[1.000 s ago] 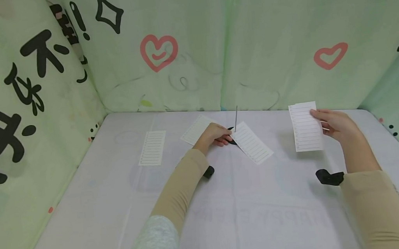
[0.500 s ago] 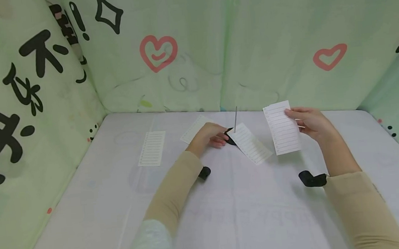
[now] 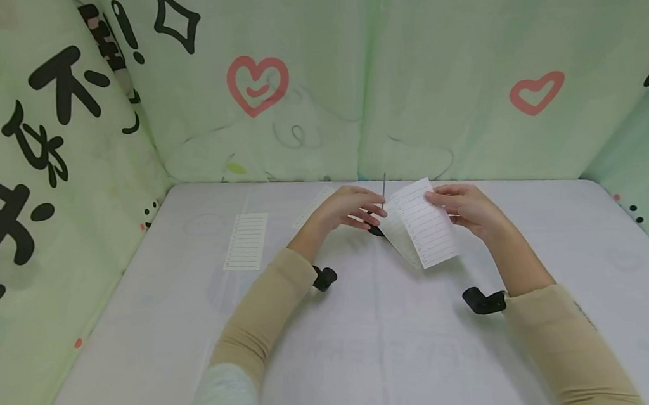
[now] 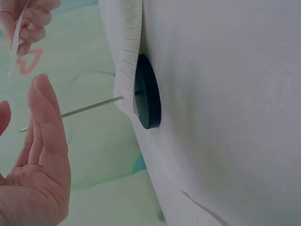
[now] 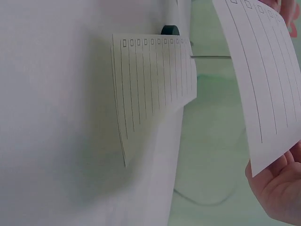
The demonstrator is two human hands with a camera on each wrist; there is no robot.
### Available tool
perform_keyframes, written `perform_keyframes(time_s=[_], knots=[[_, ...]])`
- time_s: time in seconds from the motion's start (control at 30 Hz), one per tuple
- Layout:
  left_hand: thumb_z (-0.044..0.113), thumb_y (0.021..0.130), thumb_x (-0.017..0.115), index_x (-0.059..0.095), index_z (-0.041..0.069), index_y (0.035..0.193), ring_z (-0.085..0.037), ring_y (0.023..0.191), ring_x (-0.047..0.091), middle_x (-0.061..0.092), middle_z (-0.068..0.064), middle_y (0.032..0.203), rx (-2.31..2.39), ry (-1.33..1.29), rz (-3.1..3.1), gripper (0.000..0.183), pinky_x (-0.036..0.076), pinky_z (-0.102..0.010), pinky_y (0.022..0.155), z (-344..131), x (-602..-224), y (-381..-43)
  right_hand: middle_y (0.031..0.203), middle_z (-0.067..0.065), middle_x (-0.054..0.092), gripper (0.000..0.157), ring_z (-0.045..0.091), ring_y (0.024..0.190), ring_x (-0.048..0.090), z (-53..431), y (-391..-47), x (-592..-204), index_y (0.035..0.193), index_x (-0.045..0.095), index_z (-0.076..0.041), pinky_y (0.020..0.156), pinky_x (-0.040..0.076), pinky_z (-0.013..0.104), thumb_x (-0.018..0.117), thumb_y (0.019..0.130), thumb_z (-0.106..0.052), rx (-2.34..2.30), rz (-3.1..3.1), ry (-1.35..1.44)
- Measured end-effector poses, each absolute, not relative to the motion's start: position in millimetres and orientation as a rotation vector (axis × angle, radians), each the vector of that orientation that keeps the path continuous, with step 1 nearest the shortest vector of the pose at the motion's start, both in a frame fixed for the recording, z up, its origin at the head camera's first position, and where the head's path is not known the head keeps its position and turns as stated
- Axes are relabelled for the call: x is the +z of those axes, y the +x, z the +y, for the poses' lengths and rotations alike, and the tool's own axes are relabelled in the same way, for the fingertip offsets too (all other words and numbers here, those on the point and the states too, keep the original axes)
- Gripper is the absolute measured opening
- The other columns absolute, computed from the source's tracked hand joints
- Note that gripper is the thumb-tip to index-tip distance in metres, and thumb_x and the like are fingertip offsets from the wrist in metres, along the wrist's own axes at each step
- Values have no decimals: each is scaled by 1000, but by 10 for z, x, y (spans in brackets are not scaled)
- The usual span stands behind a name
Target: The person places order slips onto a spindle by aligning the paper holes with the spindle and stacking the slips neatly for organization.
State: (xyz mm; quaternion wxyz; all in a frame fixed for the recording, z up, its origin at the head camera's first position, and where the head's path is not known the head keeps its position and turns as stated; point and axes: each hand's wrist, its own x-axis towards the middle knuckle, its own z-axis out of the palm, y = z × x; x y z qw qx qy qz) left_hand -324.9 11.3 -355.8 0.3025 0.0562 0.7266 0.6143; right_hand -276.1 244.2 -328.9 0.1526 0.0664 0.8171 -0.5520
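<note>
A paper spike stands on the table: its thin metal rod (image 3: pixel 383 186) points up from a round black base (image 4: pixel 149 101). Lined memo sheets (image 5: pixel 153 75) with small checkboxes are pierced by the rod and sit low, over the base. My right hand (image 3: pixel 468 207) pinches another lined memo sheet (image 3: pixel 426 223) by its right edge, overlapping the spiked sheets in the head view. My left hand (image 3: pixel 353 206) is beside the rod with fingers extended and nothing held; in the left wrist view its fingers (image 4: pixel 47 117) overlap the rod's upper part.
One loose memo sheet (image 3: pixel 246 242) lies on the white table (image 3: pixel 336 354) to the left. A second sheet (image 3: pixel 313 206) is partly hidden behind the left hand. A green curtain (image 3: pixel 433 60) with hearts borders the table's back. Black wrist mounts (image 3: pixel 483 300) stick out from the sleeves.
My right hand has carried its memo sheet leftward to the spike. My left hand has let go of the spiked sheet's corner, and its fingers have lifted and straightened beside the rod.
</note>
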Motion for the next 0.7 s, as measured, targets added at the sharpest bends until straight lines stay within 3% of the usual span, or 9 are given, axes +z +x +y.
perform_keyframes(time_s=[0.37,0.6,0.7], knots=[[21,87,62,65,4,101,-17,69,64,66,-8,87,1498,307,2054,22,53,-27,63,94,-3452,-3120,84,-10,56,56,10,79,51,2264,-2733,-3379,126,43,2,71,41,23,61,87,-34,-1507,2332,136],[15,85,64,67,2,100,-16,66,62,66,-7,78,1458,300,2097,20,52,-38,79,88,-3463,-3094,85,-9,56,54,10,80,51,2254,-2736,-3419,125,45,3,73,42,24,60,88,-34,-1443,2357,99],[15,85,64,66,2,101,-14,65,62,65,-6,77,1460,305,2102,21,52,-38,79,86,-3471,-3095,84,-9,56,54,9,78,51,2260,-2723,-3420,124,45,3,71,43,23,60,88,-33,-1439,2348,86]])
